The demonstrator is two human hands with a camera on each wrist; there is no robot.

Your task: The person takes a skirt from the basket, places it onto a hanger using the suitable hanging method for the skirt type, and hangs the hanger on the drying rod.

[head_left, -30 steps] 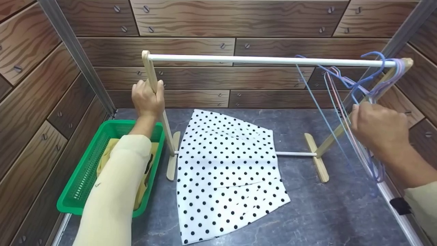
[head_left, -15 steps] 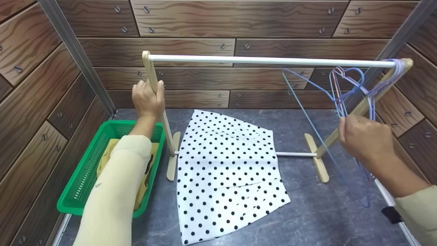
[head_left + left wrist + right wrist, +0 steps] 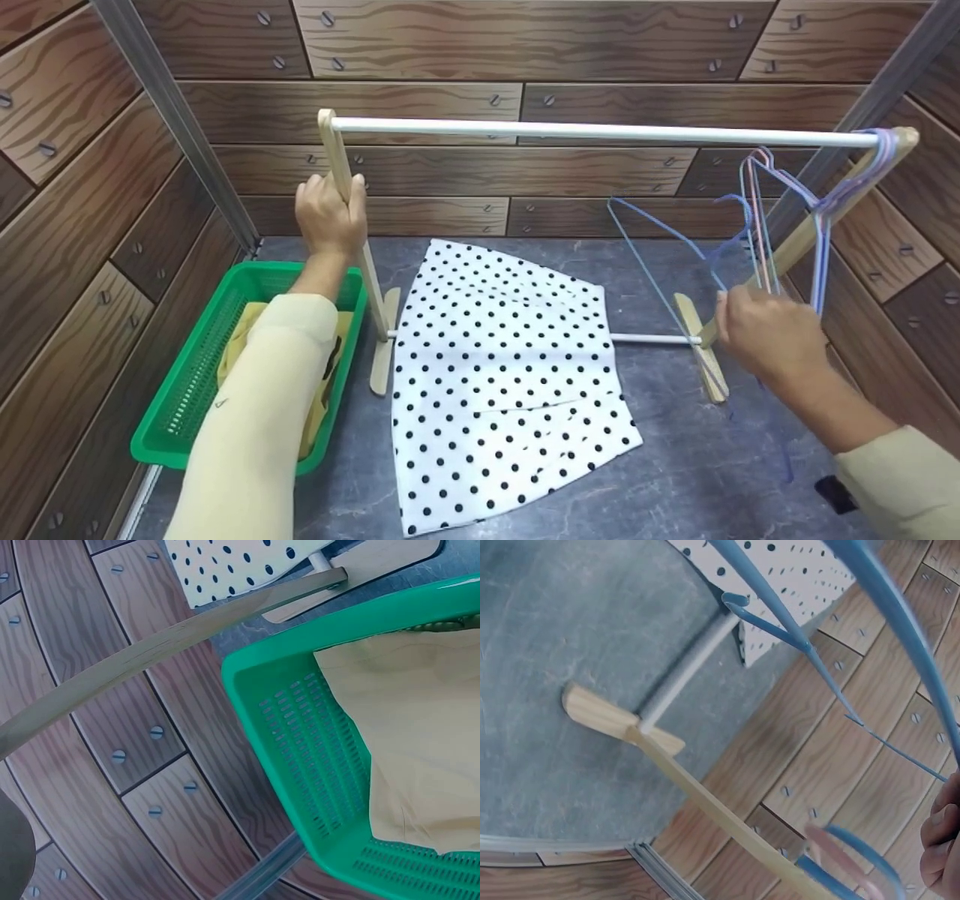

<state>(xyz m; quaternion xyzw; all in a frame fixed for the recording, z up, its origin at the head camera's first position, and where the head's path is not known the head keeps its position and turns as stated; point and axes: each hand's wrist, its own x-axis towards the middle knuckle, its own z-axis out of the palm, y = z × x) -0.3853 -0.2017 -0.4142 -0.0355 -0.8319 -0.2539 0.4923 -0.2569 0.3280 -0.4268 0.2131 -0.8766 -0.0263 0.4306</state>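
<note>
At far left, a green perforated plastic basket (image 3: 180, 367) holds folded yellow cloth (image 3: 234, 341), untouched. The left hand (image 3: 330, 214) has its fingers curled round a pale wooden upright (image 3: 337, 161). Right of that, a white cloth with black dots (image 3: 510, 390) lies flat, without a hanger, so the work looks early. Farther right, the right hand's (image 3: 776, 330) fingers curl round a thin blue hanger (image 3: 660, 225), free of the white rail (image 3: 600, 131) and reaching leftward from them; more pink and blue hangers (image 3: 885, 154) hang at the rail's right end.
</note>
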